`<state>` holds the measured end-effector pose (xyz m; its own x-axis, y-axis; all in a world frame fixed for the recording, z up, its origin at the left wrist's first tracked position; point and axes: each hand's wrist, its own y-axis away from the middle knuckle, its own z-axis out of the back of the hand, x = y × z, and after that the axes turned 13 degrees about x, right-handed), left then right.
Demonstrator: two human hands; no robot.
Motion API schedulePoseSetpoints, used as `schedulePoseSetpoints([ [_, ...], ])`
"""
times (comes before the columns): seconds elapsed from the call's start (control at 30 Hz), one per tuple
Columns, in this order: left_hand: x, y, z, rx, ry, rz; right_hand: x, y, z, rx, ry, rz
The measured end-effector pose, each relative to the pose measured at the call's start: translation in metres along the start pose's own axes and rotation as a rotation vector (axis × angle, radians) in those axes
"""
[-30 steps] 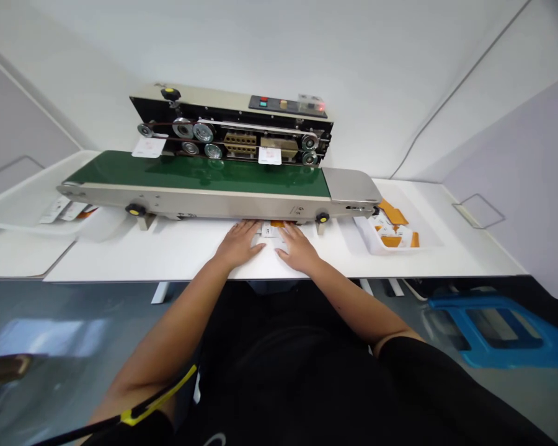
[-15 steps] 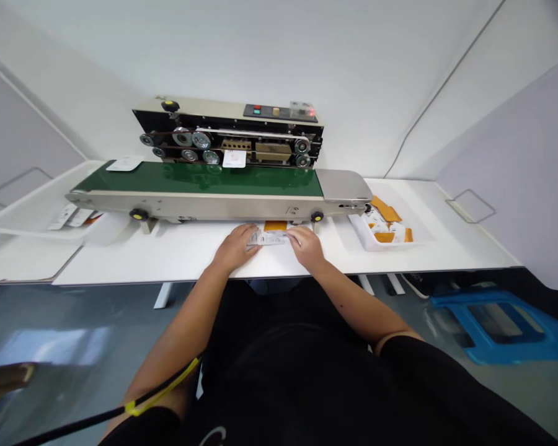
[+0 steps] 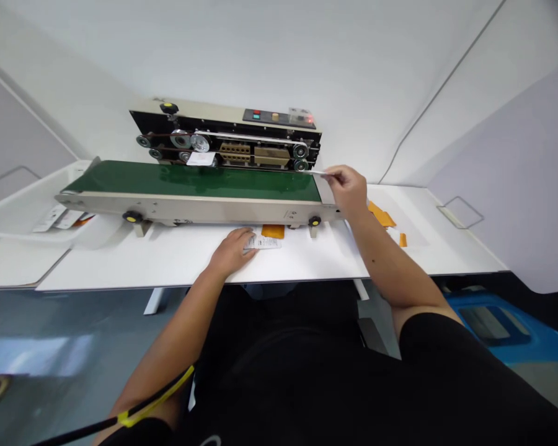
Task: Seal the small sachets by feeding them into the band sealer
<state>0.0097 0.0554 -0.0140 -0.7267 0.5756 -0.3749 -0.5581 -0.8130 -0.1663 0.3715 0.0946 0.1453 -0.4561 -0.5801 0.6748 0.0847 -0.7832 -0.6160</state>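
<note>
My right hand (image 3: 348, 186) pinches a thin white packet (image 3: 318, 173), seen nearly edge-on. It holds the packet over the right end of a band sealing machine (image 3: 242, 121), close to the lower rollers. On the table, my left hand (image 3: 234, 251) is closed on the left end of some flat white printed packets (image 3: 267, 243), with thumb and fingers on either side. An orange packet (image 3: 273, 231) lies just behind them, partly under the conveyor. Another white packet (image 3: 201, 159) stands out from the machine's rollers above the green belt (image 3: 167, 181).
A white bin (image 3: 79, 217) at the left holds several packets. Orange and white packets (image 3: 382, 214) lie at the right, partly hidden by my right arm. Black knobs (image 3: 314, 221) stick out from the conveyor's front. A blue plastic stool (image 3: 516, 334) stands on the floor at right.
My right hand has risen rightward from the table to the machine's right end with a packet. The packet in the rollers has moved left. The one at the belt's left end is gone from the belt.
</note>
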Motion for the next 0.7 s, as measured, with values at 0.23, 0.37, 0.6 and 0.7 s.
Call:
schedulePoseSetpoints([
  [0.23, -0.001, 0.001, 0.0, 0.013, 0.003, 0.027, -0.032, -0.051, 0.017, -0.041, -0.248, -0.404],
  [0.37, -0.002, 0.0, 0.002, 0.027, 0.01, 0.018, -0.042, -0.061, 0.009, 0.028, -0.524, -0.7],
  [0.6, -0.003, 0.001, 0.004, 0.015, 0.033, 0.019, -0.053, -0.093, -0.008, 0.078, -0.508, -0.759],
  [0.7, -0.004, 0.002, 0.005, 0.022, 0.036, 0.022, -0.043, -0.085, -0.014, -0.034, -0.26, -0.603],
])
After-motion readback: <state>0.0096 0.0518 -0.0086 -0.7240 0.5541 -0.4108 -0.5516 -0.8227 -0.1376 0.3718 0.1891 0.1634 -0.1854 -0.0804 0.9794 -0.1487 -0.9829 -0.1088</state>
